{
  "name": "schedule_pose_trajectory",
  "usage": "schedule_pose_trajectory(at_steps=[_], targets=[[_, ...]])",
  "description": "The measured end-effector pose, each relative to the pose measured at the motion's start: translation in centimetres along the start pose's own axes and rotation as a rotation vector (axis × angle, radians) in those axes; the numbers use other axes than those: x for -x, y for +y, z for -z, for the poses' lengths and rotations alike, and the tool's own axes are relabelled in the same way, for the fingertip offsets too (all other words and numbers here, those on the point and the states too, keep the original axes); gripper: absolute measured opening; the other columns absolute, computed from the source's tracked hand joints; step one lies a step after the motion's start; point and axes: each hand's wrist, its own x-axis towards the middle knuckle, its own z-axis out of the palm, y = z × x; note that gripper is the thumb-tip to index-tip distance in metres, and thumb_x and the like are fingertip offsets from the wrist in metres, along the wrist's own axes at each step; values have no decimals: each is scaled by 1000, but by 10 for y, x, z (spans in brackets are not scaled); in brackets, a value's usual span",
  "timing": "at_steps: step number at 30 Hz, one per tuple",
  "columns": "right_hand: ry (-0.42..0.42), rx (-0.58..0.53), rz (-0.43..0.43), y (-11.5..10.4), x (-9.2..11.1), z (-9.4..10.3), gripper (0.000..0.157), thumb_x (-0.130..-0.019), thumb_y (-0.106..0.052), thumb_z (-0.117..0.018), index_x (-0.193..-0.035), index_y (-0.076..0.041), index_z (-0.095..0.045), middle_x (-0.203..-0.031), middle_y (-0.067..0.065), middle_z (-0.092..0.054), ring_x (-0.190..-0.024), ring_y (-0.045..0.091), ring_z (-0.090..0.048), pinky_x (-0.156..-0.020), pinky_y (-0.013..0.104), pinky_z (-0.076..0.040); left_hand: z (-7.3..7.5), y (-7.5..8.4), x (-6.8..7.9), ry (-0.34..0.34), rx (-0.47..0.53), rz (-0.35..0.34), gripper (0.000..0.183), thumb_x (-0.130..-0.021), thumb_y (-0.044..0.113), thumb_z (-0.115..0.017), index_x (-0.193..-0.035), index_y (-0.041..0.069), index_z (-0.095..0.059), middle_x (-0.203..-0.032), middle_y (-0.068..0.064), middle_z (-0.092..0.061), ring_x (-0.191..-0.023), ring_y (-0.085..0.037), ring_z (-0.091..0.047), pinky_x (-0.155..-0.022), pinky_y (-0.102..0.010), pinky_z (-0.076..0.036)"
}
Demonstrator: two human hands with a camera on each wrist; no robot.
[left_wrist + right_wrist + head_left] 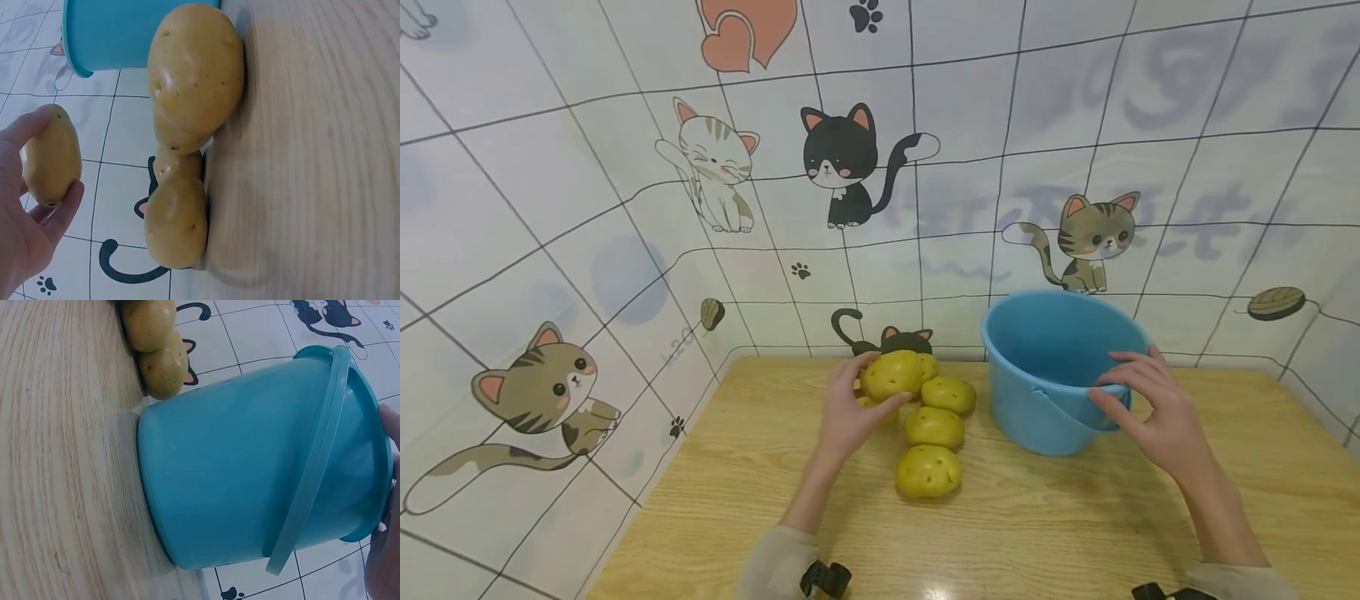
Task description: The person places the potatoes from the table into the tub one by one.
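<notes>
My left hand (848, 417) holds a yellow potato (892, 375) between thumb and fingers. In the left wrist view this held potato (55, 159) is raised off the wooden table. Several more potatoes lie to its right and nearer me, among them a front one (928, 472) and a middle one (935, 428). Others behind the held potato are partly hidden. With the thumb outside and fingers over the edge, my right hand (1168, 417) grips the rim of a light blue bucket (1030, 408). The bucket stands upright, its handle (312, 469) hanging down the side.
The wooden table (1000, 533) runs back to a tiled-pattern wall (955, 108) with cartoon cats. A second wall (497, 275) closes the left side. The bucket stands right of the potatoes, close to the back wall.
</notes>
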Motion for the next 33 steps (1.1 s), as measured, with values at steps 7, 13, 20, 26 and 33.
schedule_pose_trajectory(at_steps=[7,13,20,26,33], targets=[[0,1,0,0,-1,0,16,-82,-5,-80,-94,-12,-73,-95,-2,-67,-129,4,-48,-123,44,-14,-7,17,-6,41,55,-58,66,-74,26,-92,-131,12,-63,-121,-4,-61,-105,-18,-55,-78,-37,-59],[4,4,6,0,-1,0,15,-83,-6,-80,-94,-12,-73,-94,0,-67,-130,4,-49,-123,45,-15,-16,34,-14,70,92,-91,66,-74,24,-91,-132,10,-63,-123,-5,-61,-107,-19,-56,-80,-39,-59],[10,0,8,0,-1,0,13,-83,-7,-80,-93,-12,-73,-93,1,-68,-129,5,-49,-123,46,-15,-26,48,-21,91,97,-93,67,-74,27,-91,-133,10,-63,-122,-5,-60,-107,-18,-56,-81,-37,-58],[15,-4,15,1,0,-2,12,-85,-11,-80,-94,-11,-73,-93,1,-67,-130,5,-49,-123,46,-15,-34,59,-26,92,114,-94,66,-75,30,-90,-133,12,-63,-123,-2,-60,-110,-16,-56,-82,-38,-57],[18,-16,19,2,1,-2,11,-85,-11,-80,-94,-12,-73,-94,3,-67,-130,6,-49,-123,47,-14,-44,72,-33,73,138,-105,67,-75,30,-90,-134,15,-63,-126,-2,-59,-113,-15,-55,-83,-36,-57]])
